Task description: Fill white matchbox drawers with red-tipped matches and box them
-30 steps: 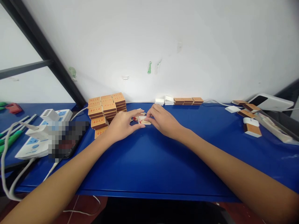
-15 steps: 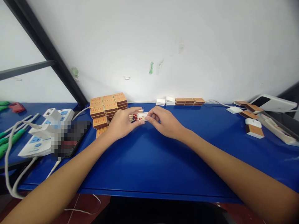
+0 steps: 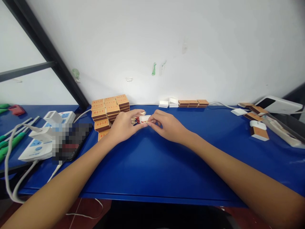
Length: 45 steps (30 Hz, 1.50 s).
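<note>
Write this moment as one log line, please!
left hand: curved around red-tipped matches | right hand: at white tray | near left hand: stacked matchboxes | surface: blue table

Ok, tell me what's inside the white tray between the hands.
The white tray shows its pale bottom and what look like matches along the near side. The right hand covers its right end, hiding anything there.

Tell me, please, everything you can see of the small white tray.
The small white tray is shallow, open-topped and roughly rectangular, perhaps of thin card. The right hand seems to touch its right end; the left hand curves about the other, where red-headed matches show. It faces upward; whether it rests on the blue table is unclear.
</note>
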Each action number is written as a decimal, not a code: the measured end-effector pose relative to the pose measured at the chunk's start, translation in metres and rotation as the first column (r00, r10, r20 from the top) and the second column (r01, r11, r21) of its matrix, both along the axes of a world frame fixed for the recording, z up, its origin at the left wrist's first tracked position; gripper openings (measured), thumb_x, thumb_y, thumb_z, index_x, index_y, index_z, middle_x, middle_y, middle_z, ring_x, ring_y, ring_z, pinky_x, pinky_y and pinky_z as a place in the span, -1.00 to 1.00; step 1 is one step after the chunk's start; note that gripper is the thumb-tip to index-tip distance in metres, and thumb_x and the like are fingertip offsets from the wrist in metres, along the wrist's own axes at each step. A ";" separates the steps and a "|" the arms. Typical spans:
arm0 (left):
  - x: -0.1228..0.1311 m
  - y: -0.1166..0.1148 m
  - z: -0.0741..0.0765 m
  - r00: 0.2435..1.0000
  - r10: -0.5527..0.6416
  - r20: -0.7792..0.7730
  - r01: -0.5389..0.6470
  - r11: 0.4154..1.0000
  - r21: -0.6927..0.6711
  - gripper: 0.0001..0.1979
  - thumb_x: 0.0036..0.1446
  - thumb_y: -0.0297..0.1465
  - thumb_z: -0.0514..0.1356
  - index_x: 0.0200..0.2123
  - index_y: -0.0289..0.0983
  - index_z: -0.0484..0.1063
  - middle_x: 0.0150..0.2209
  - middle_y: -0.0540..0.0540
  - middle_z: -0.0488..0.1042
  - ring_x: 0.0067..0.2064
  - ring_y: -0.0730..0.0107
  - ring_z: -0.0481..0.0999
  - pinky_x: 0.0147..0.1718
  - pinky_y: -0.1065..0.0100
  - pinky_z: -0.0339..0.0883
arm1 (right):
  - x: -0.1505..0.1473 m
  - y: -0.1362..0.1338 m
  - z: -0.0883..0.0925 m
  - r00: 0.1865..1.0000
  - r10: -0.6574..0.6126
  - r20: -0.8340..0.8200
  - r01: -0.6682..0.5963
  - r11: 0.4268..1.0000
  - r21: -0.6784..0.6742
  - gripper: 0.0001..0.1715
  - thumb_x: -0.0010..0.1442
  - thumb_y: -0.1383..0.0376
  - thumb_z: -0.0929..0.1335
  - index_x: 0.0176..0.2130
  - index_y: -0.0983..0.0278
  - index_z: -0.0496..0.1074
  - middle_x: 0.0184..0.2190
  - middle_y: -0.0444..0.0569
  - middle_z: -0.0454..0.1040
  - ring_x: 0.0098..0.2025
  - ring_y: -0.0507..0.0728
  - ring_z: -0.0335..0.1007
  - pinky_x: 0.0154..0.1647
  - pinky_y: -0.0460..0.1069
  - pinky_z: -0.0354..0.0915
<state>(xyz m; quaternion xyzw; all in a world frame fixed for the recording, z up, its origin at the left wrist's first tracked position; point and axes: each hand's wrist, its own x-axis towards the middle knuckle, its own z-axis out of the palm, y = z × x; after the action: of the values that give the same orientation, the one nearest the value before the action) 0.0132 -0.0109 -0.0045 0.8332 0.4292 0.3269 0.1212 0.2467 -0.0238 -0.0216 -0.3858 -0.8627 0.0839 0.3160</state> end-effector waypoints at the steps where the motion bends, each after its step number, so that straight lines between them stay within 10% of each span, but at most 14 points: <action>1: 0.000 0.000 0.000 1.000 -0.001 0.005 0.001 1.000 -0.003 -0.48 0.19 -0.11 0.44 0.16 -0.16 0.56 0.02 -0.11 0.70 -0.17 0.18 0.71 -0.06 0.20 0.54 | 0.001 0.000 -0.001 1.000 0.003 0.023 -0.004 1.000 0.031 -0.82 0.45 0.27 0.33 -0.10 0.27 0.52 -0.20 0.00 0.44 -0.31 0.08 0.34 -0.27 -0.01 0.24; 30: 0.000 -0.001 -0.002 0.984 -0.090 -0.152 0.100 0.993 0.062 -0.42 0.23 -0.14 0.42 0.27 -0.13 0.48 -0.08 -0.06 0.72 -0.14 0.14 0.71 -0.19 0.24 0.49 | 0.000 -0.001 0.000 0.991 -0.058 0.123 0.032 0.979 0.202 -0.76 0.45 0.28 0.32 -0.12 0.28 0.59 -0.18 0.03 0.47 -0.33 0.07 0.30 -0.34 -0.01 0.17; 37: -0.005 0.004 0.007 0.988 0.136 -0.071 -0.127 0.985 0.114 -0.48 0.23 -0.15 0.42 0.20 -0.16 0.53 0.01 -0.11 0.70 -0.02 0.06 0.70 0.03 0.13 0.51 | 0.002 0.007 -0.003 0.988 -0.138 -0.061 0.147 0.976 0.162 -0.76 0.47 0.27 0.29 -0.10 0.24 0.56 -0.17 0.05 0.48 -0.23 0.14 0.41 -0.21 0.04 0.31; 45: -0.007 0.008 0.008 0.966 0.239 -0.100 -0.222 0.962 0.160 -0.51 0.25 -0.16 0.40 0.18 -0.23 0.54 -0.01 -0.17 0.70 0.02 -0.05 0.69 0.05 0.06 0.48 | -0.003 0.027 -0.028 0.991 -0.003 0.134 0.001 1.000 0.016 -0.74 0.46 0.27 0.31 0.03 0.21 0.55 -0.08 0.09 0.43 -0.03 0.24 0.36 0.05 0.15 0.34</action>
<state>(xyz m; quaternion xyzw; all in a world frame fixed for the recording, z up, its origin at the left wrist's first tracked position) 0.0061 -0.0028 0.0034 0.8021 0.5044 0.3197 -0.0050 0.2432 0.0028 -0.0501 -0.3889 -0.8823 0.0508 0.2604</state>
